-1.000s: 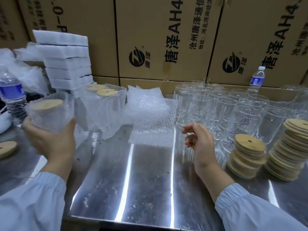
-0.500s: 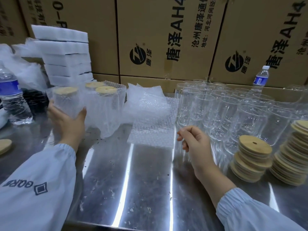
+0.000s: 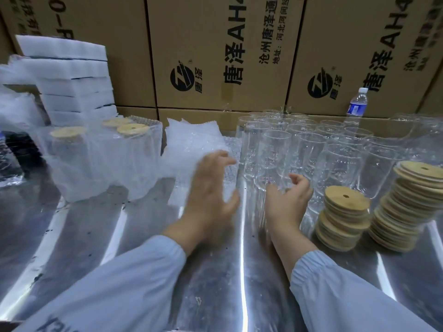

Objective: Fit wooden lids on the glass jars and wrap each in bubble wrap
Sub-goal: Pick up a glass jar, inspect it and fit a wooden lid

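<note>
Three wrapped jars with wooden lids stand together at the left of the steel table. A pile of bubble wrap sheets lies in the middle. Several bare glass jars crowd the right half. Two stacks of wooden lids sit at the right. My left hand hovers with spread fingers over the edge of the bubble wrap, holding nothing. My right hand is loosely curled and empty just in front of the nearest bare jar.
Printed cardboard boxes wall off the back. White foam blocks are stacked at the back left. A water bottle stands behind the jars, and another sits at the far left edge.
My left hand set the wrapped jar down beside the other two and swung right, empty, to the bubble wrap. My right hand stayed near the front jars.
</note>
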